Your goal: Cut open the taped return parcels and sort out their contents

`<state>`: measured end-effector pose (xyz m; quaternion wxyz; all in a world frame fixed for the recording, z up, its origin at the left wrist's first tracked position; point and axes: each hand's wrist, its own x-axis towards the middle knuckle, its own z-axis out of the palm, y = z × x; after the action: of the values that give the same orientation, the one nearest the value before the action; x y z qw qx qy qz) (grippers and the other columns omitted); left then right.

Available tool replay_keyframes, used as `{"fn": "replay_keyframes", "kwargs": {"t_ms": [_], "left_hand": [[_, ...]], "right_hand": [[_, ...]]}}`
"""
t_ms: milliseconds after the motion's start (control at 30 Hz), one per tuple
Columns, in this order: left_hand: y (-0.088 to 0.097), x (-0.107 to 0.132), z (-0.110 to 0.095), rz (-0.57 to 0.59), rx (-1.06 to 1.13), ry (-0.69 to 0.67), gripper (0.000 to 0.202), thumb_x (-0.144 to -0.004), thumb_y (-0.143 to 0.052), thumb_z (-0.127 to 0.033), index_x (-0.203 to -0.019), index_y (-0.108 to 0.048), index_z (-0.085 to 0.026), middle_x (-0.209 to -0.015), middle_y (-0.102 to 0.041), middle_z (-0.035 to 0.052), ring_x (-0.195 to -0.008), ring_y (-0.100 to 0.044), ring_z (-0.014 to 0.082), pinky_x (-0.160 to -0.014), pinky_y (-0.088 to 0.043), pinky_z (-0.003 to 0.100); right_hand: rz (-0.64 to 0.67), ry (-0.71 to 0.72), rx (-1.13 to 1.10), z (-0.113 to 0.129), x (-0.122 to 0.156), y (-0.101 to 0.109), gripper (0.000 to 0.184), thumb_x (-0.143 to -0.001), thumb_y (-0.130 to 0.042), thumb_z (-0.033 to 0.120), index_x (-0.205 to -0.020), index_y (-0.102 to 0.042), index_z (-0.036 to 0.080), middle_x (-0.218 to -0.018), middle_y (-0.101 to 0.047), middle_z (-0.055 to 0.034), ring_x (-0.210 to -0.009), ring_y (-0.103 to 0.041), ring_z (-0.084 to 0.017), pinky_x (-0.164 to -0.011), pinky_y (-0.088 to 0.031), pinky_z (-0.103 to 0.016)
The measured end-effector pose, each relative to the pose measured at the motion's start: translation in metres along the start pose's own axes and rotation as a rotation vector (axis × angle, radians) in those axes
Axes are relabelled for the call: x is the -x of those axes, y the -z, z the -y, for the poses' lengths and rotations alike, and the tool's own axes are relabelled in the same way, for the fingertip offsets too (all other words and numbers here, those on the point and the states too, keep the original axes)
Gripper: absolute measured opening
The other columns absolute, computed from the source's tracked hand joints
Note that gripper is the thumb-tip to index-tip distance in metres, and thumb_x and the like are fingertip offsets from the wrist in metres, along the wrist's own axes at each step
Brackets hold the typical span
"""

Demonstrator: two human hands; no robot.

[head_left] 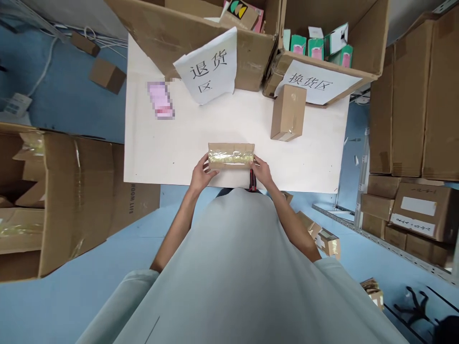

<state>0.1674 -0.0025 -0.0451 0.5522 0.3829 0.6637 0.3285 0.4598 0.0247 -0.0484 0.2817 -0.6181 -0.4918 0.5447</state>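
Near the table's front edge, a small cardboard box (pixel 229 148) with shiny clear tape along its side is held between both hands. My left hand (pixel 202 174) grips its left end, thumb along the lower edge and fingers partly behind it. At the other end, my right hand (pixel 262 171) is closed on the right side, with its thumb on the taped face. A taller cardboard box (pixel 288 112) stands on the table further off to the right, touched by neither hand.
Two large open cartons stand at the back: a left carton (pixel 251 59) with a paper sign (pixel 211 71), and a right carton (pixel 367 43) holding several green boxes (pixel 315 48). A blurred pink item (pixel 161 100) lies on the white table (pixel 161 153). Another big carton (pixel 79 191) stands left.
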Motion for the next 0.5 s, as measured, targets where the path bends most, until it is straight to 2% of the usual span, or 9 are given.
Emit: {"fn": "replay_keyframes", "kwargs": {"t_ms": [167, 300, 400, 500], "left_hand": [[0.029, -0.004, 0.001, -0.01, -0.029, -0.064, 0.096, -0.075, -0.086, -0.027, -0.167, -0.059, -0.023, -0.173, -0.06, 0.0171, -0.145, -0.068, 0.0373, -0.124, -0.059, 0.058], [0.051, -0.005, 0.002, 0.015, -0.08, -0.075, 0.094, -0.075, -0.09, -0.029, -0.165, -0.062, -0.023, -0.167, -0.065, 0.0164, -0.139, -0.071, 0.0354, -0.122, -0.06, 0.057], [0.06, -0.003, 0.007, 0.027, -0.114, -0.045, 0.093, -0.073, -0.095, -0.032, -0.161, -0.066, -0.021, -0.159, -0.071, 0.0169, -0.131, -0.074, 0.0349, -0.12, -0.062, 0.056], [0.058, 0.001, 0.013, 0.062, -0.178, 0.003, 0.092, -0.07, -0.099, -0.035, -0.156, -0.069, -0.019, -0.145, -0.078, 0.0152, -0.121, -0.078, 0.0326, -0.117, -0.062, 0.052]], "right_hand": [[0.023, -0.023, 0.027, 0.013, 0.005, -0.024, 0.064, -0.105, -0.067, 0.058, -0.155, -0.074, 0.018, -0.154, -0.079, -0.0068, -0.138, -0.075, -0.028, -0.124, -0.059, -0.041], [0.028, -0.001, 0.07, 0.019, 0.007, -0.033, 0.055, -0.106, -0.064, 0.049, -0.15, -0.077, 0.018, -0.149, -0.082, -0.0069, -0.133, -0.078, -0.029, -0.12, -0.06, -0.039], [0.045, 0.015, 0.164, 0.016, 0.012, -0.032, 0.047, -0.107, -0.06, 0.047, -0.138, -0.08, 0.019, -0.136, -0.086, -0.0077, -0.123, -0.081, -0.032, -0.113, -0.062, -0.041], [0.047, -0.011, 0.278, 0.007, 0.023, -0.025, 0.038, -0.106, -0.058, 0.049, -0.119, -0.082, 0.022, -0.116, -0.088, -0.0071, -0.11, -0.081, -0.032, -0.106, -0.063, -0.042]]}}
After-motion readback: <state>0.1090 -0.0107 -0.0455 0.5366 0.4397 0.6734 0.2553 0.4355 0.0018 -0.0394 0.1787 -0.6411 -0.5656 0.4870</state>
